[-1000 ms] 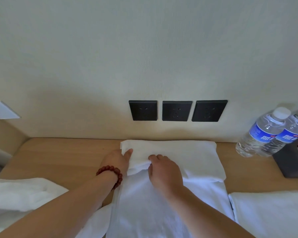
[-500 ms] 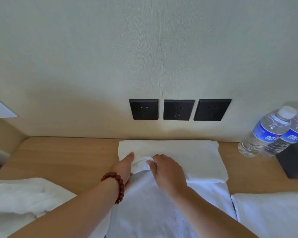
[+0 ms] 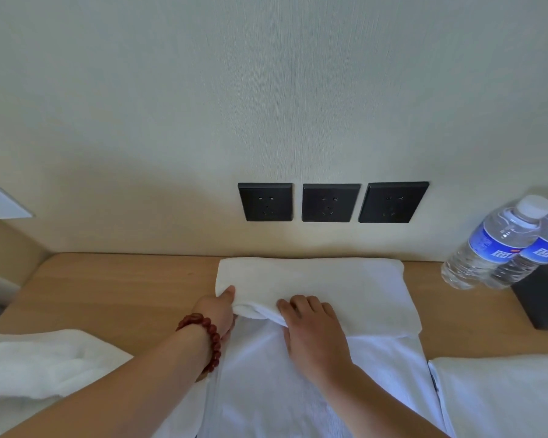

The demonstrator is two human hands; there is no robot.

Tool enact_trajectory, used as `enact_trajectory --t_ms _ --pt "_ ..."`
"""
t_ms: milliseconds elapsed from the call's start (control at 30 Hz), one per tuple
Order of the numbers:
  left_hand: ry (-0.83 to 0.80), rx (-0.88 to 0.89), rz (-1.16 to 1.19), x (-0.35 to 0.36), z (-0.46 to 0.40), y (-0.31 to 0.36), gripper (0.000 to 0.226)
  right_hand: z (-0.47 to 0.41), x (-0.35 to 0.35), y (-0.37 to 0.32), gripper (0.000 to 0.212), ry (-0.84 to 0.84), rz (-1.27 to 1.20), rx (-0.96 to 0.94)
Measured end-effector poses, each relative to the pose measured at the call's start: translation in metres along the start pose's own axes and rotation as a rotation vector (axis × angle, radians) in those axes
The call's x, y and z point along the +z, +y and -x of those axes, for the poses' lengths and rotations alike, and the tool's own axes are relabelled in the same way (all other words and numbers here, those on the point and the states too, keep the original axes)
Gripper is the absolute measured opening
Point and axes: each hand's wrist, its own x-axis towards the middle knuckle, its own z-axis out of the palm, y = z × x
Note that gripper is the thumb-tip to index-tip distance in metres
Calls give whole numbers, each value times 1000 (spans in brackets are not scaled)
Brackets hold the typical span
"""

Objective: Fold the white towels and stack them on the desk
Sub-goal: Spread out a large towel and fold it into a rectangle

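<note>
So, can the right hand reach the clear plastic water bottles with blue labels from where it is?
Probably yes: the right hand is busy gripping the folded white towel, but only bare wooden desk separates it from the bottles.

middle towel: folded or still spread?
Partly folded. The middle towel has its far end doubled over into a thick band; the near part lies flat. Left hand and right hand grip the fold edge.

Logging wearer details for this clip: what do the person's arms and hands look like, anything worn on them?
Both forearms are bare, with no sleeves in view. The left hand has a bracelet of round dark red beads on its wrist, one bead larger than the rest. The right hand shows no ring, watch or glove.
</note>
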Motion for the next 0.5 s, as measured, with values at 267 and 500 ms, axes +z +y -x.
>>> enact_trajectory --t_ms 267,500 --pt "-204 -111 52 -10 16 -14 37 6 -1 9 23 57 -61 92" --pt "-337 202 -110 -12 23 -23 19 -17 -7 12 23 33 -196 195"
